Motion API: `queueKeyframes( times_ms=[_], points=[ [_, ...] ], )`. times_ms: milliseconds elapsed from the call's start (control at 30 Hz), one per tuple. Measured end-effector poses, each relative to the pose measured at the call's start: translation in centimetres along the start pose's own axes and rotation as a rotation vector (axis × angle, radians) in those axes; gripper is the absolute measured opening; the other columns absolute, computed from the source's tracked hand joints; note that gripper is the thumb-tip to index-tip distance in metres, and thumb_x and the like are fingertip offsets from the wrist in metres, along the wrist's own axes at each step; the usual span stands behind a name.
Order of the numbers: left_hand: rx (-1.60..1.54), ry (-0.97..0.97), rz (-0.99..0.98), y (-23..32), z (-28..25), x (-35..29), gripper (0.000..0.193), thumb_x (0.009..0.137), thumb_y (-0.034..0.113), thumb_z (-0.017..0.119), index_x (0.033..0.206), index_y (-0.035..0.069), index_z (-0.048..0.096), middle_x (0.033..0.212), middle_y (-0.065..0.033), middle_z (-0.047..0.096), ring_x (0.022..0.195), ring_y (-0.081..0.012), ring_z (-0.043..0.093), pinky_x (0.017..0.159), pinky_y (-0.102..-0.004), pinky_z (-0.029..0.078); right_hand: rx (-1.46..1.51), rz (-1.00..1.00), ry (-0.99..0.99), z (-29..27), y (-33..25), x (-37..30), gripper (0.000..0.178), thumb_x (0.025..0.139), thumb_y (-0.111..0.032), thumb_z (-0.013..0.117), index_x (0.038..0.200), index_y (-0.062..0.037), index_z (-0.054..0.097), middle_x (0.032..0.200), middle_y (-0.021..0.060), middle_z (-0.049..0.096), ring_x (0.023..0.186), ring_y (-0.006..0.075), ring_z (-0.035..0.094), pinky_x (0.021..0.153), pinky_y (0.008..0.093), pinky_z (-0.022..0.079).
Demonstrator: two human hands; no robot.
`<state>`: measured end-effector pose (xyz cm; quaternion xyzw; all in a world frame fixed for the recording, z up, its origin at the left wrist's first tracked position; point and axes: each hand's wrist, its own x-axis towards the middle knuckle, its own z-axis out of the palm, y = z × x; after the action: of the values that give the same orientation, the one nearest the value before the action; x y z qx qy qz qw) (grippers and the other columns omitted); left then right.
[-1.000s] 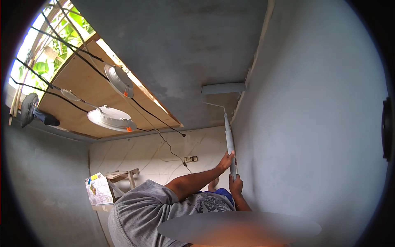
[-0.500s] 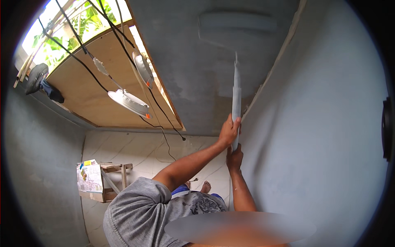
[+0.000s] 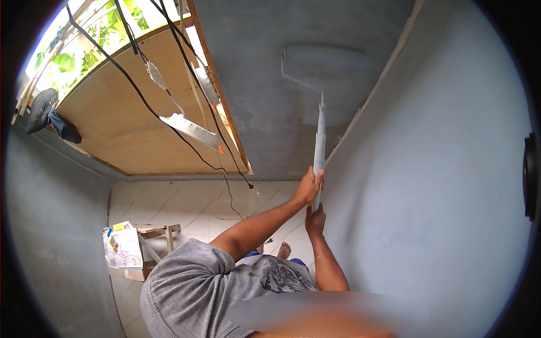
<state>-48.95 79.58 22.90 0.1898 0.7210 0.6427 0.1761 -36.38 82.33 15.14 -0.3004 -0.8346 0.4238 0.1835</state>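
A paint roller [image 3: 327, 57] with a grey-coated sleeve lies against the dark grey painted surface in the upper middle. Its thin bent wire frame runs down into a long pale grey handle [image 3: 319, 149]. My left hand [image 3: 309, 187] is wrapped round that handle partway along. Just below, my right hand [image 3: 315, 219] is closed round its lower end. The handle points almost straight up the picture, leaning slightly. Some of my fingers are hidden behind it.
White round lamps [image 3: 191, 131] hang on black cables at the left, before a plywood panel [image 3: 129, 107]. A small wooden stool [image 3: 169, 236] with a printed sheet [image 3: 123, 248] stands lower left. A dark shoe [image 3: 42, 110] rests on a ledge. A pale grey wall [image 3: 439, 186] rises at right.
The roller has come down the surface a little, towards me. Both hands and the handle have shifted slightly left and remain gripped. The hanging lamps appear further right.
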Motion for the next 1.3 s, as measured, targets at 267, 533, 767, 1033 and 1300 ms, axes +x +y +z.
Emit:
queueKeyframes(
  times_ms=[267,533,767,1033,1300],
  points=[
    [-0.232,-0.139,-0.35,-14.1,2.6,-7.1,0.052,0.101,0.051,0.04,0.103,0.0,0.046,0.064,-0.0097,0.056,0.057,-0.0203,0.061,0.054,-0.036,0.049,-0.175,0.27,-0.107,1.1,5.9,-10.9,0.048,0.095,-0.046,0.054,0.096,0.0018,0.058,0.079,0.0307,0.064,0.08,0.0506,0.063,0.066,0.0558,0.048],
    [-0.29,-0.179,-0.487,-15.0,2.3,-8.3,0.06,0.098,0.06,0.038,0.112,0.001,0.038,0.074,-0.0097,0.054,0.06,-0.0212,0.061,0.056,-0.0355,0.055,-0.08,0.253,-0.104,0.1,6.5,-12.6,0.049,0.095,-0.047,0.053,0.092,0.0009,0.06,0.074,0.0269,0.064,0.072,0.0474,0.064,0.063,0.0519,0.048],
    [-0.068,-0.051,-0.13,-3.3,1.9,-3.4,0.051,0.101,0.051,0.04,0.102,0.001,0.046,0.069,-0.011,0.059,0.061,-0.023,0.063,0.061,-0.0385,0.05,-0.018,0.066,-0.06,-2.3,2.2,-4.2,0.046,0.096,-0.037,0.055,0.102,0.0086,0.055,0.072,0.028,0.063,0.072,0.0444,0.067,0.06,0.049,0.049],
    [-0.015,0.092,0.142,14.1,-1.7,5.1,0.049,0.1,0.049,0.042,0.099,0.001,0.048,0.066,-0.0105,0.061,0.062,-0.0276,0.065,0.061,-0.042,0.049,0.043,-0.183,0.046,-6.0,-10.2,8.0,0.048,0.097,-0.036,0.052,0.1,0.0122,0.052,0.078,0.0328,0.063,0.076,0.0517,0.063,0.063,0.0498,0.048],
    [0.057,0.198,0.394,33.5,-6.7,14.0,0.052,0.099,0.052,0.042,0.101,0.0,0.05,0.068,-0.0133,0.063,0.061,-0.0287,0.066,0.062,-0.0429,0.05,0.228,-0.5,0.218,-8.9,-24.6,22.7,0.055,0.098,-0.049,0.049,0.1,0.006,0.051,0.054,0.0055,0.049,0.038,0.0159,0.051,0.035,0.0318,0.04]
  ],
)
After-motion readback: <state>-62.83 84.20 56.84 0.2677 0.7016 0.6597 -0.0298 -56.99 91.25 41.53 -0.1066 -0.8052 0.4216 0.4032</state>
